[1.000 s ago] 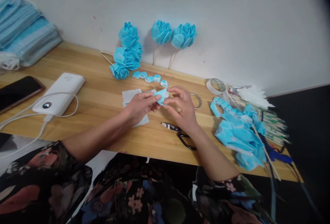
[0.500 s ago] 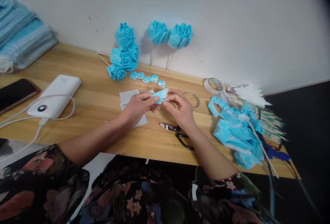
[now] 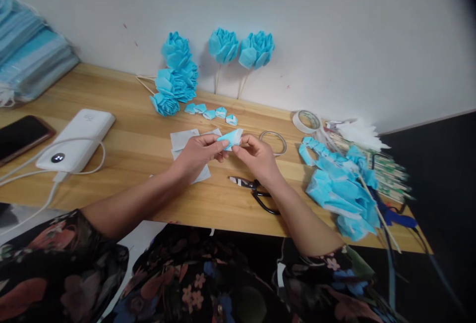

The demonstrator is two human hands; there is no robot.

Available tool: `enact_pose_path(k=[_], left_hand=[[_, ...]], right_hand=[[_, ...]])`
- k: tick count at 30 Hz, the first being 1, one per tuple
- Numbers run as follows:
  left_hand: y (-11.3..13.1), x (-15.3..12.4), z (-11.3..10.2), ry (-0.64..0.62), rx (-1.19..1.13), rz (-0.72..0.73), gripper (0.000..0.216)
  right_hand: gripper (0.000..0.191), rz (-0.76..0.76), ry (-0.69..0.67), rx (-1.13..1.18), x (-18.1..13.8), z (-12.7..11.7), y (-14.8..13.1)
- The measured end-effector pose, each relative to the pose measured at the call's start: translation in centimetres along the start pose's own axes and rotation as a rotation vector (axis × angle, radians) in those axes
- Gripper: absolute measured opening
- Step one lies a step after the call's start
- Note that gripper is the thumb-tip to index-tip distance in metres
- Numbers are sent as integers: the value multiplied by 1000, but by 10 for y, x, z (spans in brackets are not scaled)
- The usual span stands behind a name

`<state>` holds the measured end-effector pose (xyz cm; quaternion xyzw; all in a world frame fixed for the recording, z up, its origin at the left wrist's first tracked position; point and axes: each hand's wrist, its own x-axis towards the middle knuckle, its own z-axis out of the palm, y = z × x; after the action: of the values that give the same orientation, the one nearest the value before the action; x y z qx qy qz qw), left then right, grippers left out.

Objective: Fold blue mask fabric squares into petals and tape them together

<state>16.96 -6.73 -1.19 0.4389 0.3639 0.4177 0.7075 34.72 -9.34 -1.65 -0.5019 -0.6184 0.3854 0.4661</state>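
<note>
Both the left hand (image 3: 197, 154) and right hand (image 3: 258, 157) are pinching a small blue folded piece (image 3: 230, 138) by fingertips; it looks light, soft, easily creased, best gripped at its edges

The folded piece (image 3: 230, 138) is a small bit of light blue material with a white underside, creased into a pointed, wedge-like shape. It is held just above the wooden table, pinched at its two ends, with its point tilted up and away from the person.
</note>
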Motion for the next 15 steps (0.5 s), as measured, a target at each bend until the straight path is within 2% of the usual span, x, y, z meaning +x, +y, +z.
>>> enact_pose_path(k=[8,15], left_hand=[[2,-2,-1,-9,159,56,28],[0,1,-2,11,148,3,28]], right_hand=[[15,43,-9,15,-2,2,-4],[24,80,-50,64,-2,2,-5]])
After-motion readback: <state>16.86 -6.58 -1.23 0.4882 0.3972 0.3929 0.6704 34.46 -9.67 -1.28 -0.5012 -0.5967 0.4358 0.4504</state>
